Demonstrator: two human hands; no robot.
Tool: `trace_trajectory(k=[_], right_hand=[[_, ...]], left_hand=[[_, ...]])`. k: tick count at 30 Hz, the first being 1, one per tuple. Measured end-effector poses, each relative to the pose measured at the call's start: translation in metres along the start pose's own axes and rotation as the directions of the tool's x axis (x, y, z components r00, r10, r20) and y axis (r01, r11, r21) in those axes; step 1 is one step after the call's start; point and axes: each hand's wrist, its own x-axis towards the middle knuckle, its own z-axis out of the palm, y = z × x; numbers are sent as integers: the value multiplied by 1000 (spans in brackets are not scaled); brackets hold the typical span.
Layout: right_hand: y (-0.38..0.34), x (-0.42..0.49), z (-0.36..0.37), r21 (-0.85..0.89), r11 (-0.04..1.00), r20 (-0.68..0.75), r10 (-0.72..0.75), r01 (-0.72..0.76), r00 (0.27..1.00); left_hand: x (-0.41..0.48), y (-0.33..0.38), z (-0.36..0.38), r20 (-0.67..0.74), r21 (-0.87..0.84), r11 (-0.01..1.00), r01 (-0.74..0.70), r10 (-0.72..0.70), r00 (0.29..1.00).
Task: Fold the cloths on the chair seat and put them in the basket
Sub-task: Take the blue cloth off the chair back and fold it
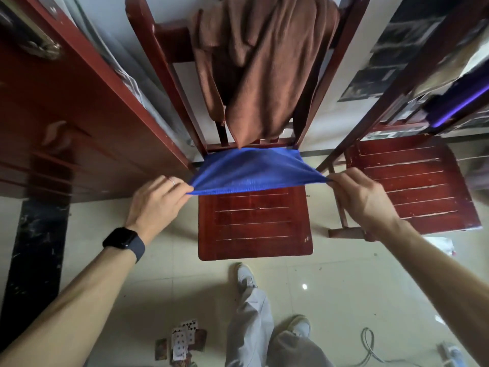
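While the blue cloth spans the chair seat, we see left hand and right hand each pinching one near corner.

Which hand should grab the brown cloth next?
Left hand, probably: the brown cloth hangs with its tip a bit nearer it than the right hand. Both pinch the blue cloth, so it must let go first.

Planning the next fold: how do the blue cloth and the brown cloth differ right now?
The blue cloth rests on the rear of the seat; the brown cloth hangs over the chair back. The left hand and right hand pinch the blue cloth's near corners; the brown cloth is untouched. The blue cloth is pulled wide; the brown cloth droops in bunched folds. Both are plain, single-coloured cloths.
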Motion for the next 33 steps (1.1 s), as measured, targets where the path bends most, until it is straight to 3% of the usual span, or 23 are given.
trace_trajectory(k=[4, 7, 11, 16, 20, 22, 25, 27, 30, 33], right_hand=[[20, -47, 89, -15, 991, 222, 134, -134, 966], [32, -85, 160, -57, 976, 361, 218, -212, 907], [45, -127, 213, -90, 964, 422, 265, -250, 867], [47, -126, 209, -26, 959, 344, 274, -283, 898], [51, -104, 189, -45, 928, 524, 338, -371, 782], [55, -94, 183, -60, 931, 558, 330, -360, 762], [57, -79, 178, -46, 927, 510, 342, -372, 789], [54, -74, 178, -52, 920, 480, 363, -387, 798], [47, -74, 182, -63, 880, 481, 440, -471, 758], [37, -82, 188, -96, 773, 522, 575, -627, 630]], left_hand=[[-50, 20, 86, 235, 69, 996, 64, -78, 969], [-88, 38, 154, 427, 110, 991, 82, -122, 896], [-128, 55, 200, 518, 113, 972, 206, -235, 822], [-135, 46, 199, 518, -85, 920, 381, -286, 806], [-110, 38, 189, 694, -83, 840, 536, -337, 636], [-99, 31, 185, 764, -45, 825, 564, -335, 552], [-90, 22, 180, 736, 33, 850, 525, -376, 562], [-89, 23, 179, 687, 73, 807, 586, -467, 557], [-93, 34, 181, 713, 148, 636, 758, -600, 364], [-103, 47, 188, 753, 152, 428, 891, -634, 176]])
